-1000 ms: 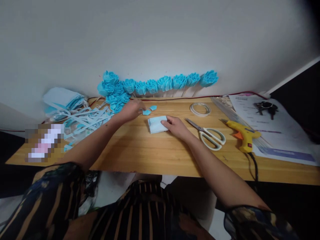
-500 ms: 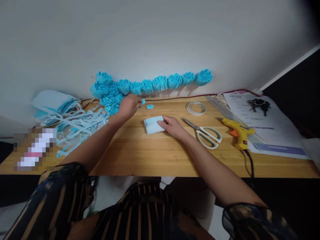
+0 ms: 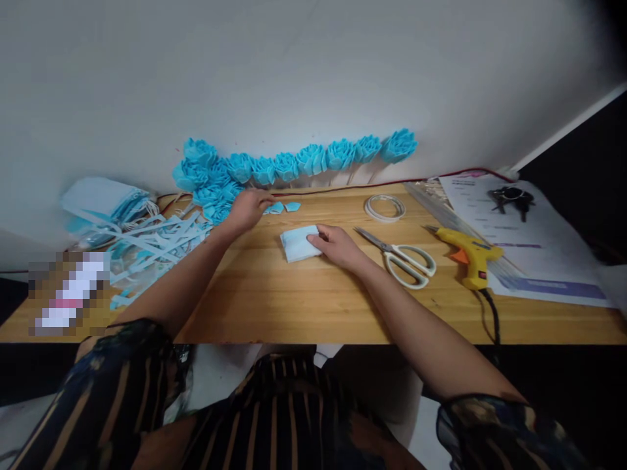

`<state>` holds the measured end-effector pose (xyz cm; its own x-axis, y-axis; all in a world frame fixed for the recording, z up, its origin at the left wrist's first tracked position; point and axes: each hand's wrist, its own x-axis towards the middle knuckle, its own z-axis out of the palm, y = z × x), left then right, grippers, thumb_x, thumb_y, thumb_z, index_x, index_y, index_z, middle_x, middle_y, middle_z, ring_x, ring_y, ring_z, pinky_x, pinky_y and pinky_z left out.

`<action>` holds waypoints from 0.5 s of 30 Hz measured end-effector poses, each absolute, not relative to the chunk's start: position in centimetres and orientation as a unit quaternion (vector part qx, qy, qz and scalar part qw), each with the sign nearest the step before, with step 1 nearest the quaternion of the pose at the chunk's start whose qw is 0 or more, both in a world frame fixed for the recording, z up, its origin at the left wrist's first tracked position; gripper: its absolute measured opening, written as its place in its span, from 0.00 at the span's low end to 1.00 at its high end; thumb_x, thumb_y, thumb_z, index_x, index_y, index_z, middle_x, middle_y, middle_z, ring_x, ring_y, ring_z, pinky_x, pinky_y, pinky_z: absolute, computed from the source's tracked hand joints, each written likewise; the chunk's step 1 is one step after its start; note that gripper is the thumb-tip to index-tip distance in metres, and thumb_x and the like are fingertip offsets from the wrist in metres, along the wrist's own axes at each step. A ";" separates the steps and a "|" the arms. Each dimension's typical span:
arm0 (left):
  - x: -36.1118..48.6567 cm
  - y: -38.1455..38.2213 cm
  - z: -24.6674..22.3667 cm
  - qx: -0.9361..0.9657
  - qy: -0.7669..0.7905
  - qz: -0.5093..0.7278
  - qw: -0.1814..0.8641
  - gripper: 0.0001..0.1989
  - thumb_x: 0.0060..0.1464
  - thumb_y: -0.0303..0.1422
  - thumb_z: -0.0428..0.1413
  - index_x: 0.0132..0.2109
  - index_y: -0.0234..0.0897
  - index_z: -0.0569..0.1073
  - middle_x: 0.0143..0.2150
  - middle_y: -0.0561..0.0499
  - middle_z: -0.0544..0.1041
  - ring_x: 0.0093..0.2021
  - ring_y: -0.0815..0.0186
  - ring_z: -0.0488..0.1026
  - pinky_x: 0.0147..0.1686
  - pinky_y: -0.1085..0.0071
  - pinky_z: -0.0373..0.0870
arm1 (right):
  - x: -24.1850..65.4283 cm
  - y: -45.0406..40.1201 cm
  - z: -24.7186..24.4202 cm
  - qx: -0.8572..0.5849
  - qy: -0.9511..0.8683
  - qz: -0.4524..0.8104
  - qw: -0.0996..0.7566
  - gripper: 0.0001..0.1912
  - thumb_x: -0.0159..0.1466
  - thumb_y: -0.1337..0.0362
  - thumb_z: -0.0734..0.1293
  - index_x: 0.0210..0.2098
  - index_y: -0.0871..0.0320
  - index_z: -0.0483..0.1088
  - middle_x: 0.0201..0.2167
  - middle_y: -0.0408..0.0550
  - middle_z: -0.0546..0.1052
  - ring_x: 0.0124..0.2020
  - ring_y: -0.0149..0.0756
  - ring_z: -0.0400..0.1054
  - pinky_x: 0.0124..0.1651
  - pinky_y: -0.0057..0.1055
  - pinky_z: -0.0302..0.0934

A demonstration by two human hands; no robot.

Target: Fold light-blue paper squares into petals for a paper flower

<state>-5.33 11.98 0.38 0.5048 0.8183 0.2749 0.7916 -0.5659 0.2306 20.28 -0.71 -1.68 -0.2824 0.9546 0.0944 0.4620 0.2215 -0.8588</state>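
Observation:
My right hand (image 3: 337, 247) grips the right edge of a folded pale blue cloth stack (image 3: 300, 244) between thumb and fingers, at the middle of the table. Farther back on the left, my left hand (image 3: 249, 207) is beside small blue cut pieces (image 3: 275, 208) lying on the wood. Its fingers point right, close together; whether anything is between them is too small to tell. Another small blue piece (image 3: 292, 207) lies just to the right. Several blue fabric flowers (image 3: 311, 159) lean in a row against the wall, with more heaped (image 3: 215, 189) behind my left hand.
White-handled scissors (image 3: 409, 264) and a tape roll (image 3: 385, 208) lie right of the stack. A yellow glue gun (image 3: 470, 258), papers (image 3: 543, 241) and keys (image 3: 510, 199) are farther right. Cut strips (image 3: 157, 245) and stacked masks (image 3: 105, 199) cover the left side of the table (image 3: 294, 313).
My left hand has moved slightly left and down, away from the blue piece it was holding, which now lies on the table beside the other. My right hand stays on the stack.

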 end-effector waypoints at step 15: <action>-3.1 11.4 0.0 0.872 0.463 0.157 0.001 0.14 0.61 0.35 0.58 0.50 0.35 0.82 0.53 0.40 0.82 0.55 0.50 0.76 0.56 0.57 0.71 | 20.3 -0.6 -1.7 -0.502 -0.708 0.371 0.329 0.17 0.64 0.49 0.61 0.27 0.54 0.58 0.25 0.40 0.64 0.29 0.32 0.57 0.34 0.30 0.48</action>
<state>-3.10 11.42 0.03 0.5223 0.8082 0.2722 0.8076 -0.5713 0.1466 20.29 -0.65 -1.71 -0.2794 0.9556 0.0936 0.4668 0.2204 -0.8565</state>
